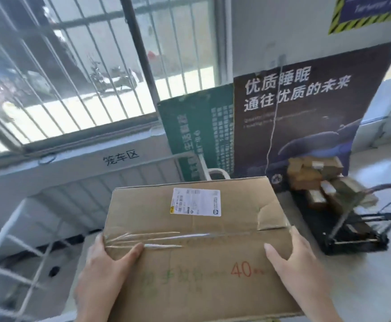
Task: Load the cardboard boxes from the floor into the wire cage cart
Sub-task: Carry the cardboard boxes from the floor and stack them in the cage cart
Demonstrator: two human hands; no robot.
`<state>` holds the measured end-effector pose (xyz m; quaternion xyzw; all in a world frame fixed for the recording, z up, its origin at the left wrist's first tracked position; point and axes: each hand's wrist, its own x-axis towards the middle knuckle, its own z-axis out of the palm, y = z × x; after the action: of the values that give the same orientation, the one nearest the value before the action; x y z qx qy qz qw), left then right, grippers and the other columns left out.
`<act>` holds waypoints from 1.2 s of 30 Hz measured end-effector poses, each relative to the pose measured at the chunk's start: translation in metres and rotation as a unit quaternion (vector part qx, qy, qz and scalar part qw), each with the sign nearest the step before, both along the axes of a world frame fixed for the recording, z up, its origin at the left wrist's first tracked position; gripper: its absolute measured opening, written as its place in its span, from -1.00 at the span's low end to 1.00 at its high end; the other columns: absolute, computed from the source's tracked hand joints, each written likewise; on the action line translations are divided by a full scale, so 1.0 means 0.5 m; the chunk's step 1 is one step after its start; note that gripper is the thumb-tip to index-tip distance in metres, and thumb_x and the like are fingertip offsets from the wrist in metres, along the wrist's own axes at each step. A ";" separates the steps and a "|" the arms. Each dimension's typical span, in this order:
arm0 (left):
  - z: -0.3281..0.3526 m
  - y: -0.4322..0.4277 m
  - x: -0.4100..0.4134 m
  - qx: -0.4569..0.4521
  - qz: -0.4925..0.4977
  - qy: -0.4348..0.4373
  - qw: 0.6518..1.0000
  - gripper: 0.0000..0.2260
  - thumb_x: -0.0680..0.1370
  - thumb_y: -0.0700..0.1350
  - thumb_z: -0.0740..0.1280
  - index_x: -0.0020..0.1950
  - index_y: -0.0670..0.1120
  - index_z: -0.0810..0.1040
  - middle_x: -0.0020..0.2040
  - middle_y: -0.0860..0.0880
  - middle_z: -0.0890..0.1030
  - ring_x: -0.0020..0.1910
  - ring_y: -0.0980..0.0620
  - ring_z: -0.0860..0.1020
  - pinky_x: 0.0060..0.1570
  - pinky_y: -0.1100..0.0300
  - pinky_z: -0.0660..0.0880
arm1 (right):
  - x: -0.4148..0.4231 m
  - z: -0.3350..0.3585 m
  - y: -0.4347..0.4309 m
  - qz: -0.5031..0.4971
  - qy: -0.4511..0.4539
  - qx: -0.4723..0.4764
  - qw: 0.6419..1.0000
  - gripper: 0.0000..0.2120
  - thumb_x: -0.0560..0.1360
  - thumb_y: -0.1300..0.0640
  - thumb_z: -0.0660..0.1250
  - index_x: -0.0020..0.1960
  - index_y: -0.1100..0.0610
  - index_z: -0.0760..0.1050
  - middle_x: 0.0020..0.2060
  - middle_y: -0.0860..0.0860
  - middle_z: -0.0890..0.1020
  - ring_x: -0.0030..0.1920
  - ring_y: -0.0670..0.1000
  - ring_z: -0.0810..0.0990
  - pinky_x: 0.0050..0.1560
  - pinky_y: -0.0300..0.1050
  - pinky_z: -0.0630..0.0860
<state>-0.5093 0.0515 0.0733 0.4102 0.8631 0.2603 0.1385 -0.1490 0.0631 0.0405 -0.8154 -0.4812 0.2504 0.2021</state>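
A large cardboard box [196, 233] fills the lower middle of the head view, held up in front of me. It carries a white shipping label, clear tape across its top and a red "40" written on it. My left hand [99, 273] grips its left edge with the thumb lying on top. My right hand [299, 268] grips the right edge in the same way. The white wire cage cart [24, 247] stands at the lower left, its bars blurred, with the box just to its right and above its rim.
A black hand trolley [352, 231] with several small cardboard boxes [315, 177] sits at the right. A dark poster board [306, 108] and a green board [196, 131] lean on the wall behind. A barred window [73, 66] spans the upper left.
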 end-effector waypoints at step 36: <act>-0.604 0.568 -0.491 -0.071 0.057 -0.160 0.983 -0.08 0.31 0.26 0.53 0.53 0.06 0.14 0.49 0.02 0.36 0.41 -0.06 0.39 0.25 -0.02 0.35 | -0.495 -0.530 0.670 0.079 0.070 -0.104 0.989 -0.25 0.55 -0.11 0.29 0.60 0.11 0.04 0.54 0.11 0.24 0.48 0.15 0.28 0.35 0.09 0.33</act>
<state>-0.7546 0.3356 -0.2286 0.3026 0.8679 0.2678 0.2890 -0.3967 0.3982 -0.2247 -0.7718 -0.5006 0.3704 0.1290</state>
